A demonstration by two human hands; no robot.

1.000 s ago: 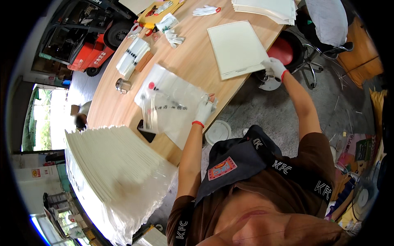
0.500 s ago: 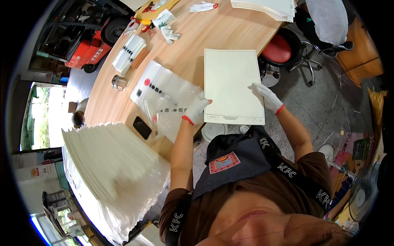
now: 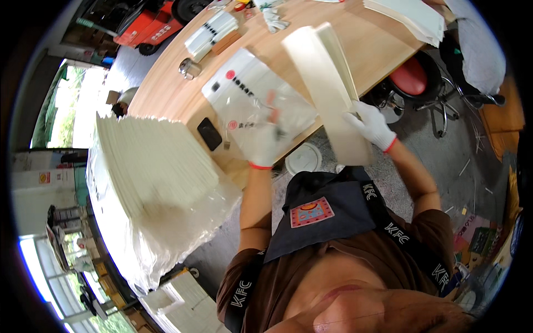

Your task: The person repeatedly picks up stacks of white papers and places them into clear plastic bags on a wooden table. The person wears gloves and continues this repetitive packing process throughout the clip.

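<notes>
The parted packet of cream-coloured paper sheets [image 3: 327, 94] is gripped at its right edge by the right hand [image 3: 373, 126], gloved in white knit with a red cuff, the fingers closed on it. The packet is tilted across the near edge of the pale wood-grain table [image 3: 311, 14], its lower end beyond that edge. Since no second support is seen, leaves could be shed onto the grey concrete floor [image 3: 394, 183]. Creasing could be caused by contact with the table edge.

The left hand [image 3: 264, 145], similarly gloved, is blurred over the clear printed plastic bag [image 3: 250, 91]; its opening and hold cannot be told. The bag could be dragged by a snagged glove, and the adjacent black rectangular phone [image 3: 209, 134] displaced.
</notes>
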